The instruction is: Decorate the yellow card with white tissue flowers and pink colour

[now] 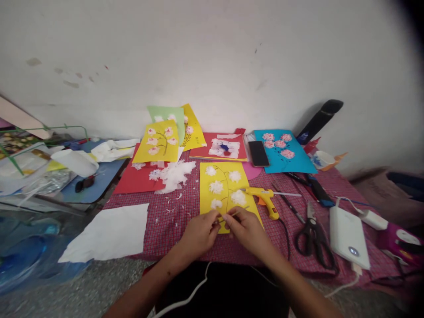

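Over the lower part of a yellow paper card (pixel 205 194), both hands meet with their fingertips close together. A thin light-coloured stick (pixel 244 208) pokes out from the pinched fingers of my right hand (pixel 247 227). My left hand (pixel 201 229) is closed in a pinch beside it; what sits between those fingers is too small to make out. The card carries drawn brown stems and several white fluffy paper flowers (pixel 216 187). A yellow glue gun (pixel 263 197) rests on the card's right edge, its nozzle close to a white flower.
Black-handled scissors (pixel 313 238), a white power bank (pixel 349 236) and cables lie at right. Behind are a phone (pixel 259 153), a blue flower card (pixel 288 152) and a red folder (pixel 205 151). Torn white paper (pixel 177 174) and a white sheet (pixel 109 232) lie left.
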